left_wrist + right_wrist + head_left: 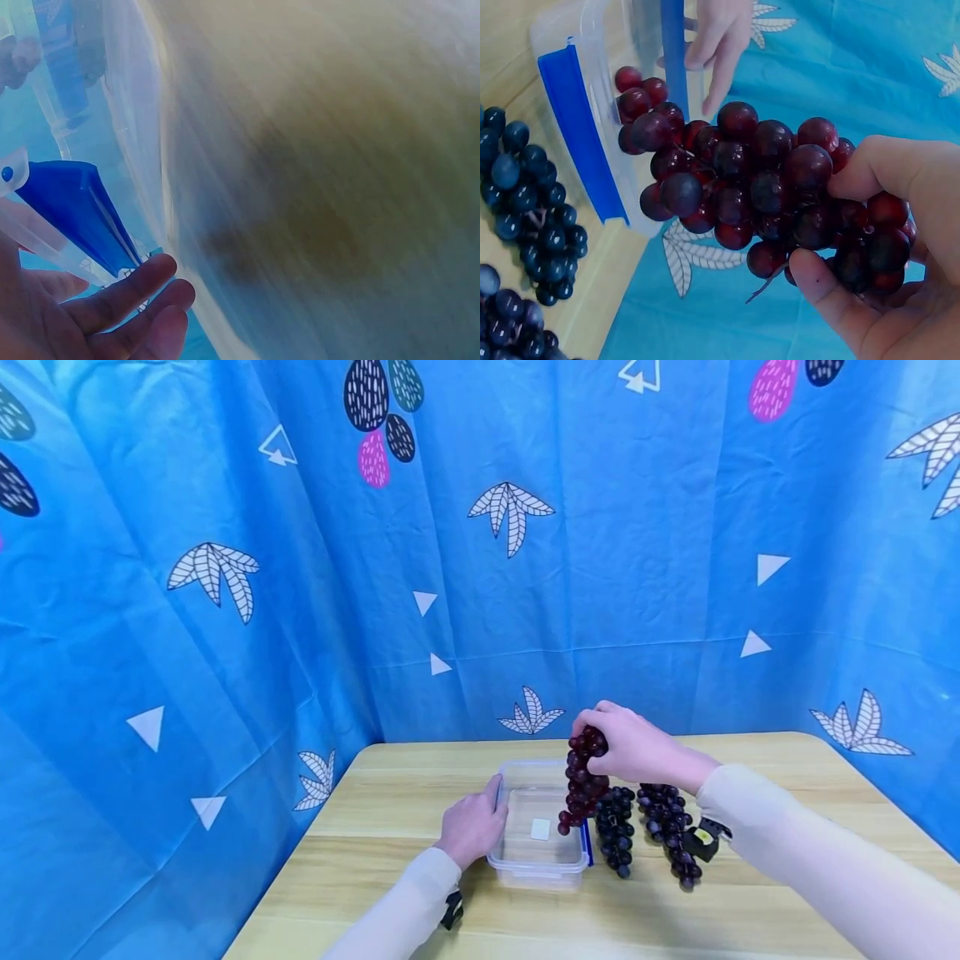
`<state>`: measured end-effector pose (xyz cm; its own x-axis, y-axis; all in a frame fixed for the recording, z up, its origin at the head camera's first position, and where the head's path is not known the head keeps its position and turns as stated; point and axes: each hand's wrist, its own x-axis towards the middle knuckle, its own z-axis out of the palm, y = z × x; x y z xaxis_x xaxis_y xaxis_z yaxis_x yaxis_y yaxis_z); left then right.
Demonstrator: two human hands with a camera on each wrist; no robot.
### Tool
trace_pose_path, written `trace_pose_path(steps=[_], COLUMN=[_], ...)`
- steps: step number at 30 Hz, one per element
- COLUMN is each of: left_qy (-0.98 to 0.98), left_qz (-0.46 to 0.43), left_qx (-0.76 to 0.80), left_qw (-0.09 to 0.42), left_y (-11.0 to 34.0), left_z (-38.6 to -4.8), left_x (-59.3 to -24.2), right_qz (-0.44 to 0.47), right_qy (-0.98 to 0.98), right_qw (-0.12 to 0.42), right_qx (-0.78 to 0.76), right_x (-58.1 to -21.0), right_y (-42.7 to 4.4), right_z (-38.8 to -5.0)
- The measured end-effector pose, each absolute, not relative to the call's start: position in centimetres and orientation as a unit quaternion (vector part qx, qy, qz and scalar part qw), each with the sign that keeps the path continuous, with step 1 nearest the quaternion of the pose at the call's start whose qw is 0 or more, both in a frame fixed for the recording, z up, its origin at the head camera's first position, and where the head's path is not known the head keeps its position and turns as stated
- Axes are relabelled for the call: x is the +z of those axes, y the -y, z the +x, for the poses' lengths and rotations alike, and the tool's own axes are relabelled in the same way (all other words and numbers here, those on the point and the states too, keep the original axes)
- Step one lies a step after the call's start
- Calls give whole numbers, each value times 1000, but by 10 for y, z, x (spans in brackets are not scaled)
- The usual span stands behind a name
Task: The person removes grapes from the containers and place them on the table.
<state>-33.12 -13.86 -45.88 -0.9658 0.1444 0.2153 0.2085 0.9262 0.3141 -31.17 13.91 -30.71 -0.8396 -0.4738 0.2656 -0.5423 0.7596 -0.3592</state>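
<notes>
My right hand (626,743) holds a bunch of dark red grapes (583,777) from the top, thumb and fingers pinching it. The bunch hangs over the right part of a clear plastic container (536,866); the right wrist view shows its glossy grapes (735,172) up close. At the container's left side, my left hand (472,827) grips the rim beside a blue latch (71,199). Some of its fingers (131,292) extend past that latch in the left wrist view. Inside the container lies a small white square (540,829) on the bottom.
Two bunches of dark purple-black grapes lie on the wooden table (360,860) right of the container: a nearer bunch (617,835) and a farther bunch (667,827). A blue patterned curtain (637,593) hangs behind the table and along its left side.
</notes>
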Motion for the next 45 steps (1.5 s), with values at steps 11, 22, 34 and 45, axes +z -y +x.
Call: trace_pose_path(steps=[11, 22, 34, 45], left_qy=[978, 977, 976, 974], left_qz=[-89, -90, -94, -104], left_qx=[-169, -167, -169, -169], left_qw=[90, 94, 96, 108], left_y=[140, 138, 136, 138], left_z=[-329, -328, -327, -326], left_x=[-456, -458, -459, -460], right_qz=[271, 255, 249, 236], right_qy=[935, 943, 949, 959], right_qw=[111, 114, 98, 86], right_qx=[202, 183, 166, 134], right_x=[-298, -298, -301, -302], right_y=[-177, -213, -247, -275], right_z=[-301, -286, -271, -259])
